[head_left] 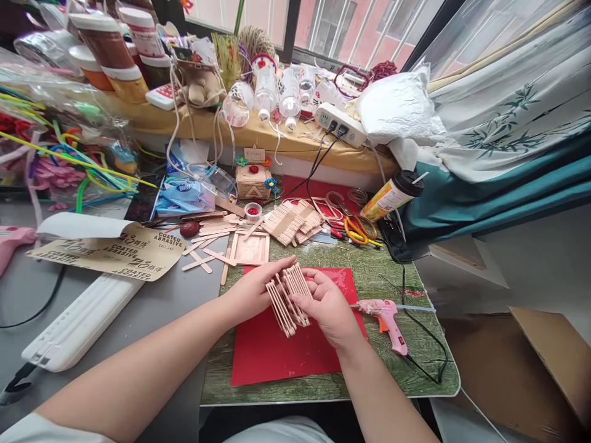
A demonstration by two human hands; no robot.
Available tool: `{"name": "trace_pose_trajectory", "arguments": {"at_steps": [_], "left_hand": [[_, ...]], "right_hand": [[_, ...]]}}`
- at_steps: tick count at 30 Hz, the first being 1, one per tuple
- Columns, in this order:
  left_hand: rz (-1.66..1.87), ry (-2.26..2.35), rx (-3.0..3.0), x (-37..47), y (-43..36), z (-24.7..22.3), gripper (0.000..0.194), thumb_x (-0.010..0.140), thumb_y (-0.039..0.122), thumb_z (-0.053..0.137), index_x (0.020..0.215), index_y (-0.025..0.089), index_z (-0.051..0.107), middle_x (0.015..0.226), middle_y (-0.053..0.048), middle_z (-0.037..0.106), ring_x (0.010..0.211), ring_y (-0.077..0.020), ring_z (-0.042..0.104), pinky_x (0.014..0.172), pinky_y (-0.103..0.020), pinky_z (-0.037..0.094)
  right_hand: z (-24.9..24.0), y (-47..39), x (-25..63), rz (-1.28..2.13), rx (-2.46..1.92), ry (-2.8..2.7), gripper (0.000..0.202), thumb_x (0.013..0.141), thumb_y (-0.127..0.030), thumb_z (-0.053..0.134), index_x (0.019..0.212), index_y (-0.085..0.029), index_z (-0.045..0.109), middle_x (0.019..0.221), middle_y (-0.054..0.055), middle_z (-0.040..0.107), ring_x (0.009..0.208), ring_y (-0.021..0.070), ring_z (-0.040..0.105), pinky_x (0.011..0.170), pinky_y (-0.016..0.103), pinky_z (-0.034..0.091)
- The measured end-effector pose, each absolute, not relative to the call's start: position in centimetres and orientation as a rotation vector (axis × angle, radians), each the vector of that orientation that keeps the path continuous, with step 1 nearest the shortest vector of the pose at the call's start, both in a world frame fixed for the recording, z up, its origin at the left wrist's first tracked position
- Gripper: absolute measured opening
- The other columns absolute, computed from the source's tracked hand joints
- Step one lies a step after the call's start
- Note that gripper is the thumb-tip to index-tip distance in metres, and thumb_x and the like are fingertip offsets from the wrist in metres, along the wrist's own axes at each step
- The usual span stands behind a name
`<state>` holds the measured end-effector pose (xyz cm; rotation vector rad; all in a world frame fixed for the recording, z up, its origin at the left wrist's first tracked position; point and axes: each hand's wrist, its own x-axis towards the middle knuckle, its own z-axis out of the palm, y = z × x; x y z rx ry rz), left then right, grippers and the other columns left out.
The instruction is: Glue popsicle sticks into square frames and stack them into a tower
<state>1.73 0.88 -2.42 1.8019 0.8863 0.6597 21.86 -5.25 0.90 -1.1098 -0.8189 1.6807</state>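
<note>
Above a red sheet (286,357), both hands hold a stacked bundle of wooden craft sticks (289,298), tilted, with gaps between its layers. My left hand (252,288) grips it from the left, with fingers along its upper edge. My right hand (330,307) has its thumb on the near face and its fingers behind the right side. Some fingertips are hidden behind the wood. Past the hands lie a square stick frame (250,247), flat panels of joined sticks (284,223) and loose sticks (203,258).
A pink glue gun (388,320) with a black cord rests right of the red sheet. Orange-handled scissors (357,231) and a drink cup (392,195) stand behind. Abrasive paper (115,252) and a white power strip (83,323) are at left. A decorated wooden box (253,180) sits at the back.
</note>
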Motion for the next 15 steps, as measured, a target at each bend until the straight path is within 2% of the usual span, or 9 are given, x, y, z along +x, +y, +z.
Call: {"name": "trace_pose_trajectory", "arguments": {"at_steps": [9,15], "left_hand": [[0.622,0.833,1.812,1.88,0.9,-2.78,0.067,0.107,0.045,0.052,0.168,0.026,0.032,0.167,-0.009,0.046,0.152,-0.0275,0.049,0.127,-0.044,0.04],[0.606,0.847,1.836,1.87,0.81,-2.46,0.066,0.107,0.045,0.05,0.167,0.022,0.035,0.166,-0.011,0.047,0.152,-0.0273,0.049,0.127,-0.043,0.04]], "right_hand": [[0.75,-5.14,21.6,1.549,-1.138,-0.821,0.054,0.079,-0.03,0.091,0.124,-0.023,0.062,0.112,0.007,0.08,0.093,0.0192,0.077,0.081,0.031,0.062],[0.85,-4.99,21.95,1.577,-1.13,-0.832,0.053,0.078,-0.029,0.092,0.122,-0.024,0.063,0.113,0.006,0.08,0.097,0.0194,0.077,0.085,0.031,0.061]]}}
